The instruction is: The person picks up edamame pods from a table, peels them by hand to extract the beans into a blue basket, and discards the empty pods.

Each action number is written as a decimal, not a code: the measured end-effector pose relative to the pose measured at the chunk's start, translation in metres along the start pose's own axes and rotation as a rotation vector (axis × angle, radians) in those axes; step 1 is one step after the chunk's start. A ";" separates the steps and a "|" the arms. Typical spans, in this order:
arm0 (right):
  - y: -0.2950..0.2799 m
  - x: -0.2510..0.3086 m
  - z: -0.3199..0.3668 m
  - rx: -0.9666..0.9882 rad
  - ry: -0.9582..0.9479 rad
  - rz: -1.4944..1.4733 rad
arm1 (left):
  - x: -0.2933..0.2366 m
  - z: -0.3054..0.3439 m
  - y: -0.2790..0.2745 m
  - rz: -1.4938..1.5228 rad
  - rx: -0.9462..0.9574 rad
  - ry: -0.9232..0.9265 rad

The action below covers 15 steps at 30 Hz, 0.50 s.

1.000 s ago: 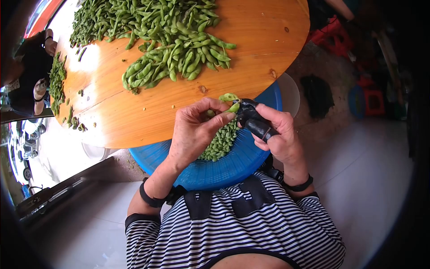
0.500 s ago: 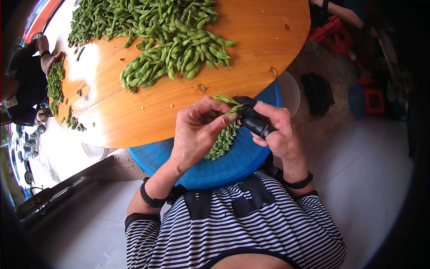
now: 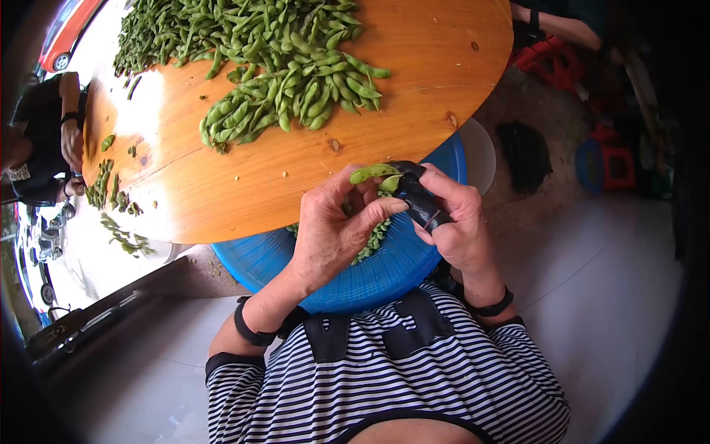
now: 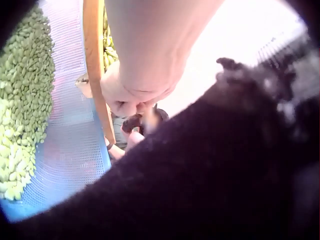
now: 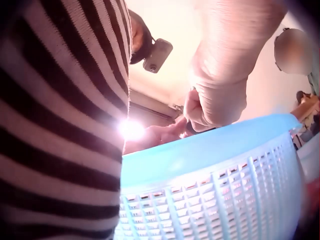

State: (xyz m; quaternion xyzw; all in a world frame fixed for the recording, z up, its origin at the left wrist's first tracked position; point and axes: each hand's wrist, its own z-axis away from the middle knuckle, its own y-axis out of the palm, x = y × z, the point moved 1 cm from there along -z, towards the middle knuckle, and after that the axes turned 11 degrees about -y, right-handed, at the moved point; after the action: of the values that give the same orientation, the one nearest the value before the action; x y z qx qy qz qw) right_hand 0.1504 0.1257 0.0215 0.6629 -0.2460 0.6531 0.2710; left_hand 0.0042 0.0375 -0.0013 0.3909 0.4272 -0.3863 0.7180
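In the head view, two green pods (image 3: 373,173) lie between the hands above a blue basket (image 3: 347,290). The right hand (image 3: 462,214), with black coverings on its thumb and a finger, pinches the pods at their right ends. Curled around their left side, the left hand (image 3: 329,226) holds them, its thumb tip against the black covering. Shelled green beans (image 3: 376,240) show in the basket beneath; the left wrist view shows more beans (image 4: 25,95). Whole pods (image 3: 296,92) are heaped on the wooden table (image 3: 421,81).
A second person's hand (image 3: 72,144) is at the table's left edge, near small green scraps (image 3: 100,185). White containers (image 3: 479,159) stand partly under the table. Red stools (image 3: 551,63) and a black bag (image 3: 523,155) are at the right.
The left hand has shifted slightly right, its thumb now farther over the black covering. The pods show more broadside. At the left edge, the other person's hand has moved down and scraps are falling beside the table.
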 end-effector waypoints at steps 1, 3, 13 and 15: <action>0.003 0.002 0.000 -0.036 -0.018 0.007 | 0.000 0.000 0.000 -0.023 0.011 -0.006; 0.009 0.002 0.001 -0.072 -0.037 0.014 | -0.002 -0.001 0.000 -0.089 -0.005 -0.010; -0.010 -0.005 0.002 0.041 0.104 -0.152 | -0.023 -0.006 -0.027 -0.453 0.159 -0.159; -0.013 -0.006 0.003 0.078 0.198 -0.291 | -0.021 -0.008 -0.027 -0.437 0.212 -0.246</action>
State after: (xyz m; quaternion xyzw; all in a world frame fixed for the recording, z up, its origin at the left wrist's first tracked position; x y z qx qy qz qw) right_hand 0.1612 0.1329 0.0147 0.6342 -0.0940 0.6781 0.3595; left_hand -0.0294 0.0381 0.0091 0.3128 0.3682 -0.6193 0.6189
